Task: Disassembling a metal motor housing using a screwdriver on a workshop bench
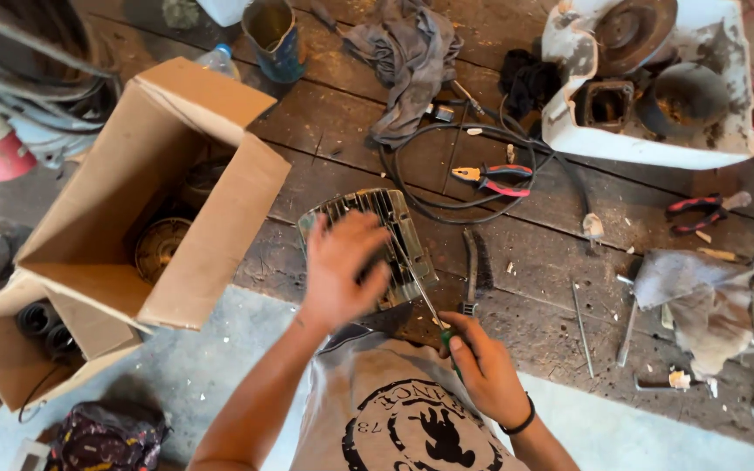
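- Cardboard box (146, 187), open at far left of the wooden bench (551, 253); dark round metal parts sit inside, too shadowed to identify.
- My left hand (342, 266) lies flat, fingers spread, on the ribbed metal housing (386, 231). Gripping nothing, just pressing down, likely to pin the piece against the planks.
- My palm hides the housing's near-left portion.
- My right hand (482, 371) is closed round a green-handled screwdriver (429, 305); shaft slants up-left and the tip meets the housing's right edge. Exact contact point too small to tell.
- Wire brush (470, 270) lies just right of the housing.
- Red-handled pliers (490, 179) rest inside the black cable loop (447, 187), beyond.
- White tray (639, 144) of greasy parts, far right, cut off at top.
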